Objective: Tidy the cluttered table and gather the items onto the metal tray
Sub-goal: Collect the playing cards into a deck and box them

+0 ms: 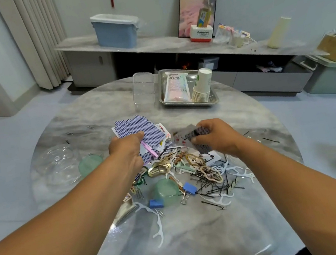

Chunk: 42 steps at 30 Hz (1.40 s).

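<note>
Two bare hands over a round grey marble-patterned table point(237, 117), both busy with blue-backed playing cards. Left hand point(126, 149) curled round a loose fan of blue-backed cards point(141, 131), thumb pressed on the top card, fan tilted up and away from the wrist. Right hand point(215, 135) pinching a smaller, blurred bunch of cards point(198, 138), a few red pips showing face-up at its left edge; thumb on the near side, fingers curled over the far side. More cards scattered flat on the marble between and below both hands.

Just nearer than the hands, a tangled heap: gold and tan hair claws point(206, 170), black bobby pins point(211, 184), white plastic floss picks point(157, 224), two blue binder clips point(189, 189), a translucent green plastic cup point(166, 191) lying on its side. Farther left, a second green cup point(88, 164) beside a clear domed plastic lid point(58, 164).

At the far edge of the table, well apart from the hands, the rectangular metal tray point(214, 98), bearing a pink-and-white soft pack point(176, 88) laid flat and a tilted stack of white paper cups point(201, 86). Touching or just beside the tray's left rim, a clear rectangular plastic box point(144, 89), standing open
</note>
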### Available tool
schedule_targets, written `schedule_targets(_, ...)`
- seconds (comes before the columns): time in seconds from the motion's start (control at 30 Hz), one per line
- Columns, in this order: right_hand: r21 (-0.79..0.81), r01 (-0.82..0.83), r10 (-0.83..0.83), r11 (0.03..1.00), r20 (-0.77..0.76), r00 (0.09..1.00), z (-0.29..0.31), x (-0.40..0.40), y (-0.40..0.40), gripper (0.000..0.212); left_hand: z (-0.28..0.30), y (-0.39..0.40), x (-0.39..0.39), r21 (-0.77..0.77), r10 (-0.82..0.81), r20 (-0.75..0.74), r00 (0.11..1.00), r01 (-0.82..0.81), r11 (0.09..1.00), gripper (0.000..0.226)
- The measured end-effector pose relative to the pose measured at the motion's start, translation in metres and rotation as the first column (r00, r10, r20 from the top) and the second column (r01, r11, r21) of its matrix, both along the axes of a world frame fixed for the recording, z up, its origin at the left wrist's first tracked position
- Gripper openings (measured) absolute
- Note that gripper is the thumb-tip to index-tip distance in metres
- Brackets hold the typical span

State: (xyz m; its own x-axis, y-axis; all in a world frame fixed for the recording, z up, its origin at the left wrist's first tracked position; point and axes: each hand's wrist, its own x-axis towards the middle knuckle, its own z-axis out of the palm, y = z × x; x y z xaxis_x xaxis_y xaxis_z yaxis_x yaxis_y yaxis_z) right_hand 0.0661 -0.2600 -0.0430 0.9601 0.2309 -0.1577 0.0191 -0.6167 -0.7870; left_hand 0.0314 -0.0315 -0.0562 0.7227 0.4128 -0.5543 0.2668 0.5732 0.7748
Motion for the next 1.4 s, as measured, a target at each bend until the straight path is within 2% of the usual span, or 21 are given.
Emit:
schedule_targets(0.07,0.217,0.094,-0.069,0.972,-0.122,0.990,0.002,0.000,0.002,0.017,-0.002,-0.005,-0.002,-0.018,-0.032,0.002,0.999,0.032,0.999,0.035)
schedule_targets(0.13,0.357,0.149,-0.064,0.922,-0.239,0.969,0.003,0.000,0.007,0.021,-0.004,-0.014,-0.006,-0.051,-0.095,-0.006,0.995,0.095,0.994,0.031)
schedule_targets(0.2,0.424,0.166,-0.025,0.890,-0.317,0.948,0.002,-0.001,0.013,0.021,-0.005,-0.023,-0.010,-0.108,-0.163,0.011,0.987,0.163,0.981,0.032)
schedule_targets(0.3,0.424,0.176,-0.013,0.888,-0.361,0.933,-0.003,-0.004,0.024,0.025,-0.006,-0.033,-0.013,-0.168,-0.230,0.043,0.972,0.234,0.958,0.038)
schedule_targets(0.43,0.348,0.160,-0.047,0.924,-0.312,0.949,-0.009,-0.008,0.039,0.034,-0.009,-0.036,-0.014,-0.245,-0.215,0.052,0.975,0.221,0.944,0.046)
schedule_targets(0.57,0.247,0.058,-0.005,0.967,-0.210,0.978,-0.015,-0.016,0.055,0.036,-0.012,-0.039,-0.015,-0.242,-0.240,0.073,0.968,0.251,0.937,0.062)
schedule_targets(0.67,0.177,-0.015,0.034,0.984,-0.106,0.994,-0.017,-0.017,0.060,0.038,-0.012,-0.040,-0.015,-0.172,-0.217,0.055,0.975,0.224,0.959,0.046)
schedule_targets(0.73,0.122,-0.053,0.062,0.991,-0.073,0.995,-0.016,-0.014,0.054,0.038,-0.011,-0.037,-0.012,-0.107,-0.148,0.068,0.987,0.155,0.982,0.043)
schedule_targets(0.83,-0.126,-0.048,0.045,0.991,-0.026,0.999,-0.017,-0.008,0.032,0.038,-0.007,-0.025,-0.011,0.021,-0.058,0.086,0.995,0.057,0.998,0.038)
schedule_targets(0.93,-0.386,0.047,-0.020,0.921,0.074,0.997,-0.021,-0.001,0.010,0.043,-0.002,-0.020,-0.013,0.080,-0.021,0.142,0.990,0.010,0.997,0.037)
schedule_targets(1.03,-0.544,-0.047,0.016,0.838,-0.061,0.998,-0.024,0.004,-0.005,0.054,0.001,-0.022,-0.016,0.095,-0.036,0.158,0.987,0.021,0.995,0.038)
schedule_targets(1.1,-0.539,-0.121,0.025,0.834,-0.181,0.983,-0.023,0.005,-0.010,0.073,0.002,-0.023,-0.016,0.073,-0.033,0.160,0.987,0.021,0.997,0.040)
schedule_targets(1.2,-0.501,-0.187,0.073,0.845,-0.238,0.968,-0.023,0.009,-0.014,0.090,0.003,-0.020,-0.013,0.033,-0.005,0.151,0.989,0.000,0.999,0.033)
schedule_targets(1.3,-0.504,-0.279,0.136,0.817,-0.302,0.943,-0.022,0.016,-0.015,0.094,0.007,-0.013,-0.011,-0.023,0.016,0.131,0.991,-0.013,1.000,0.034)
schedule_targets(1.4,-0.518,-0.287,0.117,0.806,-0.336,0.935,-0.024,0.018,-0.018,0.084,0.009,-0.010,-0.010,-0.036,0.015,0.119,0.993,-0.011,0.999,0.035)
